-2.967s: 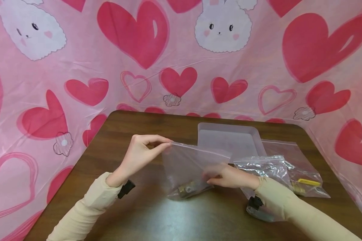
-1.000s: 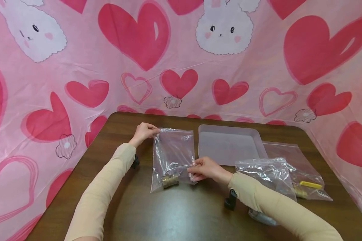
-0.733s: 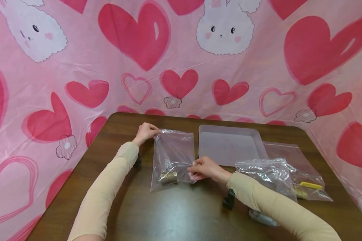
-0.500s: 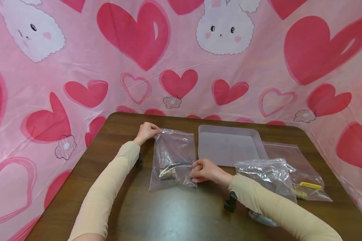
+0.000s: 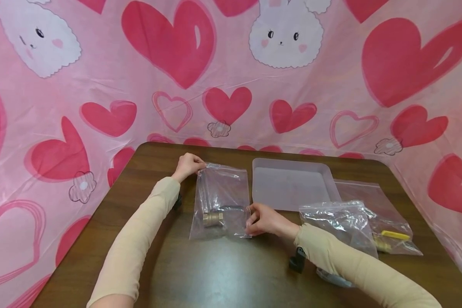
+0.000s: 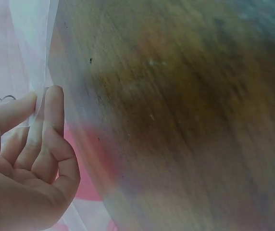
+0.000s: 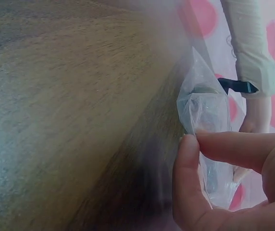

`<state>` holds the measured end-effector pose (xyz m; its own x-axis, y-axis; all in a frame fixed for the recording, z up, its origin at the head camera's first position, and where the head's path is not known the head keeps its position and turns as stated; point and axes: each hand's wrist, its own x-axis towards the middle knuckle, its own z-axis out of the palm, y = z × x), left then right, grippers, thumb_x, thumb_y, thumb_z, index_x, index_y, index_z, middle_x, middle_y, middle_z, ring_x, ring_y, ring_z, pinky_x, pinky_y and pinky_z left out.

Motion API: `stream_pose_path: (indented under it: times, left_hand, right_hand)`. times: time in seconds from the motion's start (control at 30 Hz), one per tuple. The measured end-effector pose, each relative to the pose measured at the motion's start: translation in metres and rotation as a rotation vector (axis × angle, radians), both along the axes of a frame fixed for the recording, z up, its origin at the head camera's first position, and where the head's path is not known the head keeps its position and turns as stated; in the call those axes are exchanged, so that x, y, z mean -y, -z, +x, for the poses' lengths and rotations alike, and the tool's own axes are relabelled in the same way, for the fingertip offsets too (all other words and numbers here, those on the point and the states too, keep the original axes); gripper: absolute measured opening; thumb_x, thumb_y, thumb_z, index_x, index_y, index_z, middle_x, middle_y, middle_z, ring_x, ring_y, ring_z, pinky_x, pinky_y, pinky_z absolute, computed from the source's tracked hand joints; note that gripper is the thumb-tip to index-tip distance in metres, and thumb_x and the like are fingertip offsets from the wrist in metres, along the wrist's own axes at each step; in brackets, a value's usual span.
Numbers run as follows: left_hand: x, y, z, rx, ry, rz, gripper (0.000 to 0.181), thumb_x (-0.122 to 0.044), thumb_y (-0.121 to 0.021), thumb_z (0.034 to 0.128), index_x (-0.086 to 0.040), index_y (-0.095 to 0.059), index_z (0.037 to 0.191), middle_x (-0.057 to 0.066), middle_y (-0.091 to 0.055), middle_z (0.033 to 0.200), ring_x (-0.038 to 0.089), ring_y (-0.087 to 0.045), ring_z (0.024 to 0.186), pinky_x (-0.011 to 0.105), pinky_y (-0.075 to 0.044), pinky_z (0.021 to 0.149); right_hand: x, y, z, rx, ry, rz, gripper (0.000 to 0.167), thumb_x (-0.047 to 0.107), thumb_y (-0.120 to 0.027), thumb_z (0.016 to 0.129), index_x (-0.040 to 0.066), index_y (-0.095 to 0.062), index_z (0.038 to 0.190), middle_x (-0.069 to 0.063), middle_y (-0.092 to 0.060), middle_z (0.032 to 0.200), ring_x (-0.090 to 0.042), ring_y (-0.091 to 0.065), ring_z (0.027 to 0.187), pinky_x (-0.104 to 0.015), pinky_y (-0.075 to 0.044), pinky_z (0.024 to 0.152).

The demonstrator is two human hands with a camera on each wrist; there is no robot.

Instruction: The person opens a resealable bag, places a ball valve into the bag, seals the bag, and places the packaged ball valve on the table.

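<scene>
A clear zip bag lies on the table between my hands, a brass fitting showing near its lower end. My left hand pinches the bag's top left corner; in the left wrist view, thumb and fingers have the plastic edge between them. At the lower right edge, my right hand pinches the plastic between thumb and finger, as the right wrist view also shows at the bag. Whether the fitting has a handle is hidden by glare and folds.
A translucent shallow tray stands just right of the bag. Farther right lie a crumpled clear bag, partly under my right forearm, and another clear bag with a yellow-handled brass valve. A heart-patterned cloth hangs behind the table.
The bag has gone from being held up to lying on the table. My left hand moved back with its top corner; my right hand took its lower right edge. The fitting shifted slightly inside.
</scene>
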<state>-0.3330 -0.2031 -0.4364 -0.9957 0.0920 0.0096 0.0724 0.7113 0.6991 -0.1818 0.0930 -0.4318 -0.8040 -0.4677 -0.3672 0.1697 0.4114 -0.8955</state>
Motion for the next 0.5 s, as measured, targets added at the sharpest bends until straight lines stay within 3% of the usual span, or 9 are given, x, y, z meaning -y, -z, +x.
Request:
stream_pose_path:
  times: [0.17,0.3,0.4,0.5]
  left_hand:
    - [-0.003,0.000,0.000,-0.015,-0.038,-0.048,0.027,-0.024,-0.073,0.0889,-0.002,-0.076,0.104,0.016,-0.077,0.094,0.012,-0.068,0.059,0.032,-0.057,0.072]
    - [-0.003,-0.001,-0.001,-0.037,-0.073,-0.061,0.034,-0.022,-0.074,0.0875,0.000,-0.071,0.113,0.018,-0.075,0.104,0.026,-0.073,0.082,0.043,-0.056,0.087]
    - [-0.003,-0.001,-0.002,-0.052,-0.087,-0.069,0.037,-0.019,-0.072,0.0885,0.001,-0.067,0.120,0.021,-0.073,0.111,0.034,-0.070,0.101,0.047,-0.053,0.095]
    - [-0.003,-0.002,-0.001,-0.066,-0.092,-0.085,0.038,-0.019,-0.069,0.0912,0.001,-0.065,0.124,0.021,-0.071,0.116,0.036,-0.066,0.110,0.050,-0.050,0.099]
  right_hand:
    - [-0.006,-0.003,0.006,0.034,-0.043,0.045,0.070,-0.008,-0.075,0.079,-0.016,-0.035,0.136,-0.011,-0.067,0.084,-0.011,-0.066,0.065,-0.031,-0.062,0.067]
    - [-0.012,-0.007,0.010,0.041,-0.075,0.060,0.069,-0.003,-0.074,0.082,-0.016,-0.034,0.136,-0.009,-0.068,0.083,-0.010,-0.066,0.068,-0.030,-0.061,0.069]
    - [-0.018,-0.009,0.012,0.028,-0.086,0.043,0.066,-0.002,-0.072,0.083,-0.016,-0.035,0.135,-0.009,-0.068,0.083,-0.010,-0.066,0.068,-0.030,-0.061,0.071]
    - [-0.025,-0.012,0.013,0.009,-0.097,0.041,0.058,0.003,-0.071,0.087,-0.014,-0.039,0.132,-0.013,-0.068,0.086,-0.012,-0.067,0.069,-0.032,-0.062,0.071]
